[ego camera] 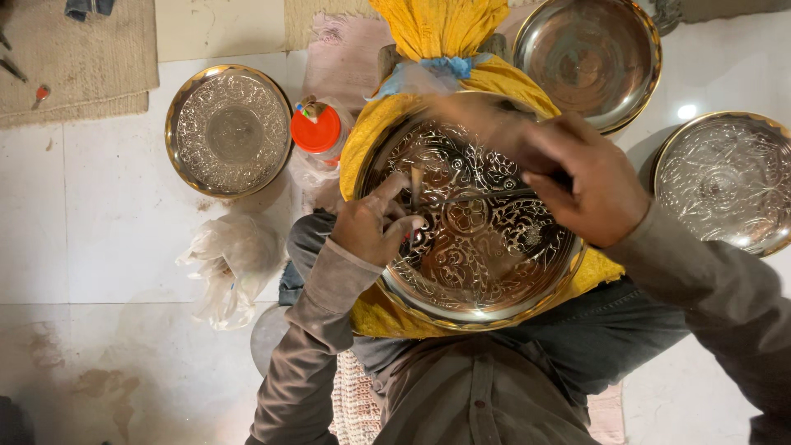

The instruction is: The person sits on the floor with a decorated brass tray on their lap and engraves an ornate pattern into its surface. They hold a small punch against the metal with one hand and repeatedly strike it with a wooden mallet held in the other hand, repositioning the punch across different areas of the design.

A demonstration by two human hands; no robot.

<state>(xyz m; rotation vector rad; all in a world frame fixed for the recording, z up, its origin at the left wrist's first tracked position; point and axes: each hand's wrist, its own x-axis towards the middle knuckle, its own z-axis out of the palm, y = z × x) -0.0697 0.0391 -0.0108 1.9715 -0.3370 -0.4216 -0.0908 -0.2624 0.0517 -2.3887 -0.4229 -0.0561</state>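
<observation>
A large round metal plate (494, 264) with engraved flower patterns rests tilted on a yellow cloth bundle (437, 33) in my lap. My left hand (371, 222) sits on the plate's left side and pinches a thin chisel (417, 188) upright against the surface. My right hand (589, 185) is raised over the plate's upper right, closed around a hammer handle (474, 198); its upper end is motion-blurred.
An engraved plate (228, 130) lies on the white tile floor at left, a plain one (587, 58) at top right, another engraved one (725, 181) at far right. An orange-lidded jar (316, 132) and crumpled plastic bag (231, 264) lie at left. A mat (74, 58) covers the top-left corner.
</observation>
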